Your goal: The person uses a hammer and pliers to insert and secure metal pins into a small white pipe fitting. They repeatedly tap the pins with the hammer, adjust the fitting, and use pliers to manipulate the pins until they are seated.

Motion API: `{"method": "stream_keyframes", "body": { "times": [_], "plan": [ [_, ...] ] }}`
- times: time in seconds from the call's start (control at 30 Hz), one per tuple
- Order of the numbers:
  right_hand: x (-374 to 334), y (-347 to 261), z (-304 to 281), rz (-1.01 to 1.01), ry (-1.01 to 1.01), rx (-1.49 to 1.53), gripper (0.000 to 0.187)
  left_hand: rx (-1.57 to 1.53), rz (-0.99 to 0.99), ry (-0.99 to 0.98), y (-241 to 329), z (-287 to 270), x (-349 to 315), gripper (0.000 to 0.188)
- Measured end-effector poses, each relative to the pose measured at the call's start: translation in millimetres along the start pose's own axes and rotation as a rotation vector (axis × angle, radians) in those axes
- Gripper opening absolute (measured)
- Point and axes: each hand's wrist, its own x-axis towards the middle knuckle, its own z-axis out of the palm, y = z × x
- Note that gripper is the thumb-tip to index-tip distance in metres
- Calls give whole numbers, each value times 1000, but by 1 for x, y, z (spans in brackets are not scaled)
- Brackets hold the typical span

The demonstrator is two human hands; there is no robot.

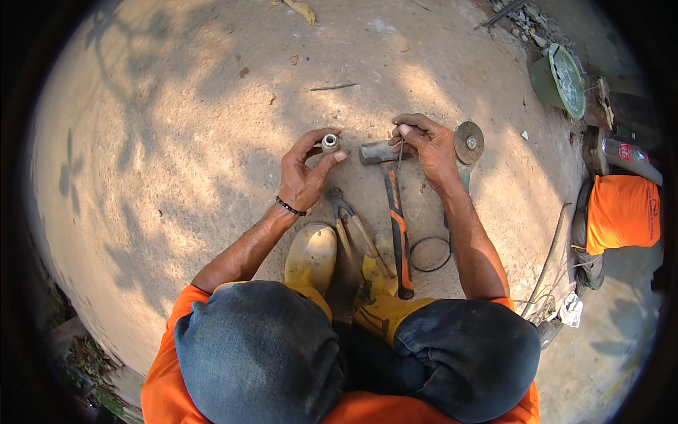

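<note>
My left hand (305,169) pinches a short metal cylinder (330,143) between thumb and fingers; a round hole shows in its upper end. In my right hand (429,148) a thin, dark rod (400,154) is held between thumb and fingertips, pointing down past the hammer's head. That hammer (397,219), with its grey head and black and orange handle, lies on the ground between my hands and reaches back to my right boot. A pair of pincers (344,208) with worn handles lies between my yellow boots (311,254). An angle grinder's disc (469,143) shows beside my right wrist; my forearm partly hides its body.
A black cable loop (431,254) lies right of the hammer handle. Farther right are a green bucket (558,81), a plastic bottle (631,157), an orange cloth item (623,214) and a crumpled white scrap (571,309). A twig (334,87) lies ahead on the ground.
</note>
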Motion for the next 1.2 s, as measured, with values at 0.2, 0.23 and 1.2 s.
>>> {"method": "stream_keyframes", "body": {
  "times": [0.2, 0.23, 1.2],
  "plan": [
    [3, -2, 9, 39, 9, -173, 25, 22, 28, -2, 1, 0, -3, 41],
    [8, -3, 8, 13, 6, -180, 25, 25, 20, -3, 1, 0, -3, 42],
    [113, 23, 69, -504, -38, -965, 23, 36, 39, 4, 2, -6, -8, 41]
  ]
}}
